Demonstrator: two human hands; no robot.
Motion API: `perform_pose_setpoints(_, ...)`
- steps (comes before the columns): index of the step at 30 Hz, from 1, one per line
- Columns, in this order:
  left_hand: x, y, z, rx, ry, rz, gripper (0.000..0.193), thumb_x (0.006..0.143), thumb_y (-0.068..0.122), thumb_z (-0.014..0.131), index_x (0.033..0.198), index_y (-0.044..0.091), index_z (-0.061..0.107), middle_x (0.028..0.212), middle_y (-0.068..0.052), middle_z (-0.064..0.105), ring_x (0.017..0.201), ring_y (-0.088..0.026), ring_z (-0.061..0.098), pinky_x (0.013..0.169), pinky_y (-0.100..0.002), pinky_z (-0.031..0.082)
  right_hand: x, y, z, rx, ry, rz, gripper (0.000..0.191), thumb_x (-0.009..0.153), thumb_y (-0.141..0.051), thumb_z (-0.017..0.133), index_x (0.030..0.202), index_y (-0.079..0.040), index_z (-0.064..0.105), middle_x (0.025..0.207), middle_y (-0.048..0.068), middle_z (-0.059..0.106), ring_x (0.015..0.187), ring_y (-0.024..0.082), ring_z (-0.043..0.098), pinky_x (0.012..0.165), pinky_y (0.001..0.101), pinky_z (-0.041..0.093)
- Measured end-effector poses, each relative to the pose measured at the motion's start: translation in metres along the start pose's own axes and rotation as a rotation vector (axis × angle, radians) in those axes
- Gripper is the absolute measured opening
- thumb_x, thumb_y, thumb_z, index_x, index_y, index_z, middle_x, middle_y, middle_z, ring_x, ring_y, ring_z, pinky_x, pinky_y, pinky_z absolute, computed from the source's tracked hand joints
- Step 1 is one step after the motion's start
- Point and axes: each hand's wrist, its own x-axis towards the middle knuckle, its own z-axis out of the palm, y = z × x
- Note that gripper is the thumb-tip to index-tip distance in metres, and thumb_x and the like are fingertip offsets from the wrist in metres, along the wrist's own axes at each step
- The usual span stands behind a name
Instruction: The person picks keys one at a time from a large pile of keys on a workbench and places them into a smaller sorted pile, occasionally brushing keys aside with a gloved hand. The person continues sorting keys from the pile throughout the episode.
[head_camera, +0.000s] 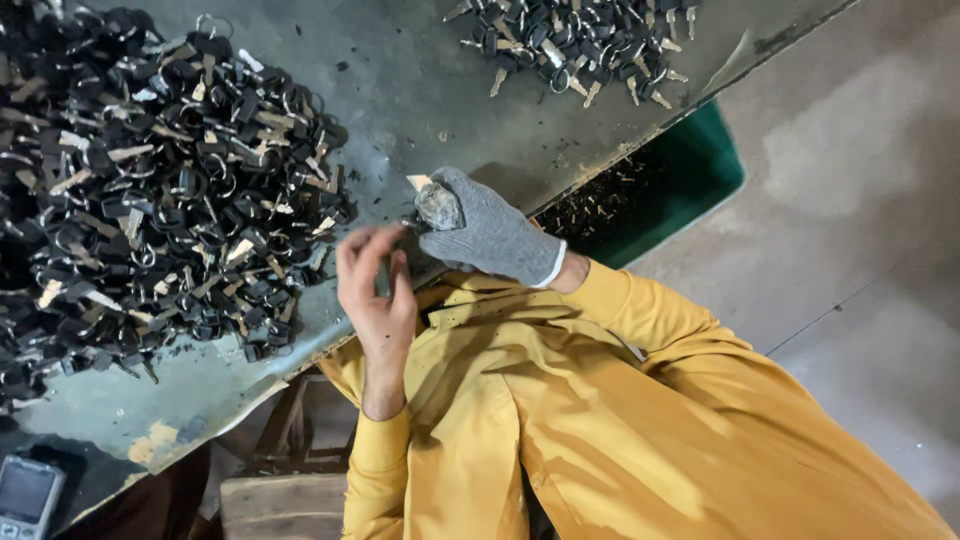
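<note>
1. The right hand (487, 235), wearing a grey knit glove, is resting at the edge of the grey worktable (420, 90), its fingers closed together around a small key (420, 183) whose pale metal tip is poking out past the gloved thumb.
2. The left hand (375, 290), bare, is hovering just beside the gloved one, its fingers curled loosely and partly apart; it is blurred, so I cannot tell whether it is pinching anything.
3. A large heap of keys (150, 190) with black heads and metal rings is lying on the table to the left of the hands, near them but not touching.
4. A smaller heap of keys (575, 45) is sitting at the far end of the table, well apart from the hands.
5. A green bin (690, 170) is standing below the table's edge, just beyond the gloved hand (dark bits are showing inside it, too small to identify).
6. A small phone with a keypad (25, 495) is lying at the near corner of the table.
7. Both arms are showing yellow sleeves (640, 310), and a wooden stool (285, 500) is standing under the table near the left elbow.
</note>
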Motion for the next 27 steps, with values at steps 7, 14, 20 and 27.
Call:
perform_pose_setpoints(7,0.001,-0.015,0.003,-0.487,-0.24,-0.357,0.029,0.095,-0.008,0.069,0.124,-0.002,0.069,0.115,-0.006,0.068,0.098,-0.011,0.064,0.086,-0.025,0.052,-0.005,0.0,-0.02,-0.042,-0.165,-0.116,0.061,0.085,-0.026,0.083,0.134,-0.006,0.053,0.099,0.012,0.067,0.077,0.028,0.07,0.066,0.039,0.054)
perform_pose_setpoints(14,0.005,-0.012,0.013,0.254,-0.027,0.07,0.02,0.093,-0.001,0.075,0.112,0.002,0.068,0.105,-0.014,0.068,0.092,-0.033,0.068,0.08,-0.039,0.055,-0.011,-0.005,-0.022,-0.793,0.129,-0.238,0.03,0.09,-0.022,0.075,0.111,-0.008,0.058,0.092,0.014,0.07,0.08,0.036,0.071,0.065,0.0447,0.055)
perform_pose_setpoints(20,0.012,-0.015,0.016,0.345,-0.015,-0.034,0.017,0.092,0.009,0.081,0.103,0.002,0.069,0.091,-0.015,0.067,0.077,-0.035,0.066,0.067,-0.041,0.053,-0.019,-0.009,-0.004,-0.981,-0.073,-0.168,0.029,0.091,-0.023,0.074,0.11,-0.008,0.059,0.09,0.014,0.07,0.078,0.036,0.071,0.064,0.0453,0.055)
perform_pose_setpoints(27,0.006,-0.017,0.009,0.361,-0.04,-0.043,0.015,0.094,0.004,0.074,0.108,0.001,0.071,0.089,-0.015,0.067,0.076,-0.036,0.066,0.066,-0.042,0.053,-0.008,-0.003,-0.004,-0.991,-0.126,-0.204,0.028,0.091,-0.025,0.073,0.109,-0.008,0.059,0.088,0.014,0.07,0.076,0.036,0.071,0.062,0.0461,0.055)
